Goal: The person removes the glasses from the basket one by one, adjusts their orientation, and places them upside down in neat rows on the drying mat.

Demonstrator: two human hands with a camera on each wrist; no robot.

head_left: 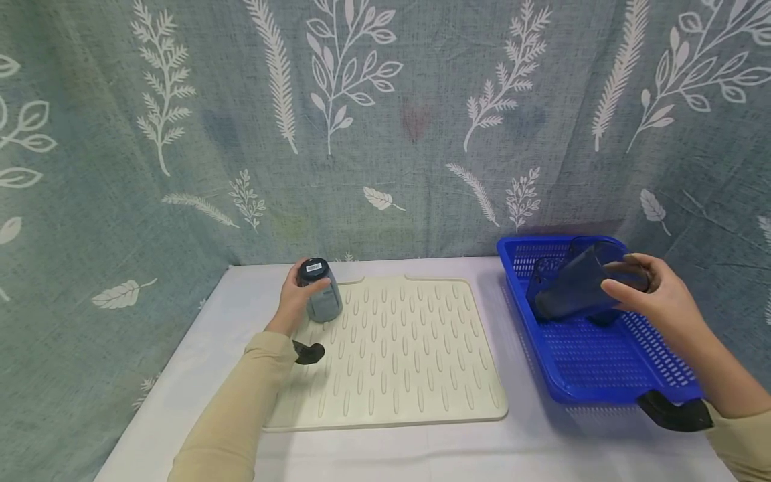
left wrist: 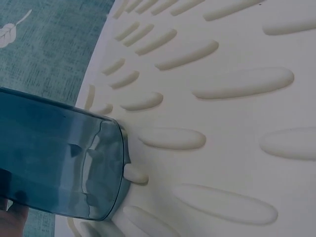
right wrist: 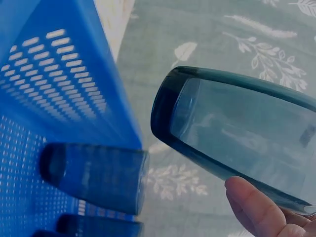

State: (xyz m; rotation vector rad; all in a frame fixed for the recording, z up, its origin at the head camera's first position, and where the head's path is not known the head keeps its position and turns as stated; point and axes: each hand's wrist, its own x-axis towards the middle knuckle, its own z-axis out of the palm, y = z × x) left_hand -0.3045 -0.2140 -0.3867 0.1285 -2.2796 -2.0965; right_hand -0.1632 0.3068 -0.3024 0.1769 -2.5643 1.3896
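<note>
My left hand [head_left: 296, 298] holds a blue-tinted glass [head_left: 324, 302] upside down at the far left corner of a cream ridged drying mat [head_left: 394, 355]. The glass's dark base, bearing a white label, faces up; in the left wrist view its rim [left wrist: 116, 173] is at the mat's surface. Over the blue plastic basket [head_left: 545, 361], my right hand [head_left: 659, 294] grips a second blue-tinted glass [right wrist: 237, 128] near one end. That glass is tilted, its thick base pointing left and down. Other blue glasses [right wrist: 98, 173] lie in the basket.
The mat and basket stand on a white table [head_left: 446, 452], the basket to the right of the mat. A grey-green curtain with white leaf prints [head_left: 385, 134] hangs behind the table and along its left side.
</note>
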